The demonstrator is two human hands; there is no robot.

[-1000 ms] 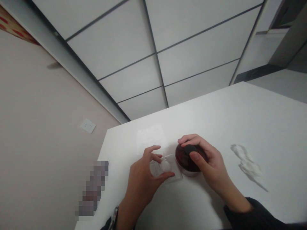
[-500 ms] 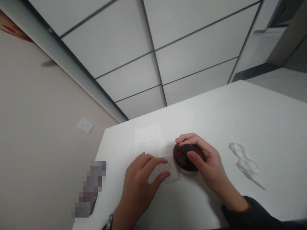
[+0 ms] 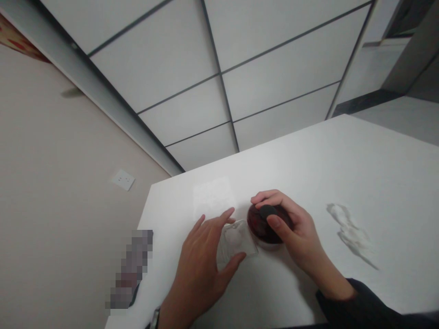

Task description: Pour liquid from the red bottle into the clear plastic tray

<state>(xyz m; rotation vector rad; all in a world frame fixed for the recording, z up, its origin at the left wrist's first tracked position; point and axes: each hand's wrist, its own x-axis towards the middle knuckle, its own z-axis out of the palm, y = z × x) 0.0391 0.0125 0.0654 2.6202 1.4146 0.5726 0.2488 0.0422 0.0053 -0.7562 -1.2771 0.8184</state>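
A clear square plastic case [image 3: 238, 240] lies flat on the white table [image 3: 343, 169]. My left hand [image 3: 202, 265] rests over its left side, fingers spread, thumb against its near edge. Right beside the case stands a round dark red container [image 3: 262, 226] with a black lid or knob on top. My right hand [image 3: 291, 233] is wrapped around the container, thumb pressing on the black top.
A crumpled strip of clear film [image 3: 351, 235] lies on the table to the right. A faint clear sheet [image 3: 212, 196] lies behind the case. A blurred object [image 3: 130, 269] sits at the table's left edge. A wall socket [image 3: 122, 179] is on the left wall.
A second ago my left hand pinched the clear case with its fingers curled. The fingers have flattened and spread over the case, which now lies flat. My right hand has kept still on the container.
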